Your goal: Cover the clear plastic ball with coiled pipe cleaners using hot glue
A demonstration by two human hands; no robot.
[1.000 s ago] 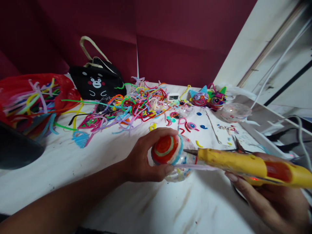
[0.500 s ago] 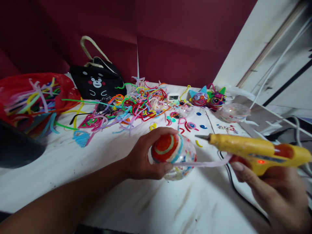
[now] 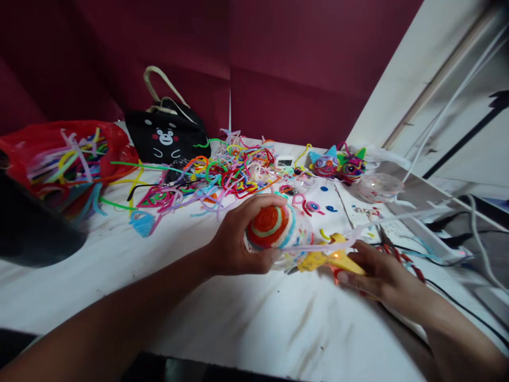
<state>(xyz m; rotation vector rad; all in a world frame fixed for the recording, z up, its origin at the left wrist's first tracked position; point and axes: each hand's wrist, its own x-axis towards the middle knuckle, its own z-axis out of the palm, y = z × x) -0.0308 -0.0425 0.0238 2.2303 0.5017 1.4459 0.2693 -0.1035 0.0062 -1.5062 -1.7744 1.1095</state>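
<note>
A clear round plastic container (image 3: 296,233) lies on its side in my left hand (image 3: 234,241), whose thumb and fingers wrap around its end. That end carries a coiled orange-red pipe cleaner disc with a pale green ring, edged in white and blue. From under my left thumb a lilac pipe cleaner (image 3: 314,247) runs out to the right. My right hand (image 3: 382,273) is closed around a yellow hot glue gun (image 3: 314,261), blurred, its nozzle low by the container's underside. An orange light glows on the gun. Whether the nozzle touches the container I cannot tell.
Behind lie a tangled heap of pipe cleaners (image 3: 238,164), a red bag (image 3: 123,148) of more and a black bear-face bag (image 3: 167,132). Two decorated figures (image 3: 326,163) and a clear bowl (image 3: 379,187) stand right. Scissors (image 3: 397,254) and a cable (image 3: 465,305) lie beside my right hand.
The glue gun has swung down and left, from level beside the container to below its right side. My right hand moved inward with it. My left hand still grips the container.
</note>
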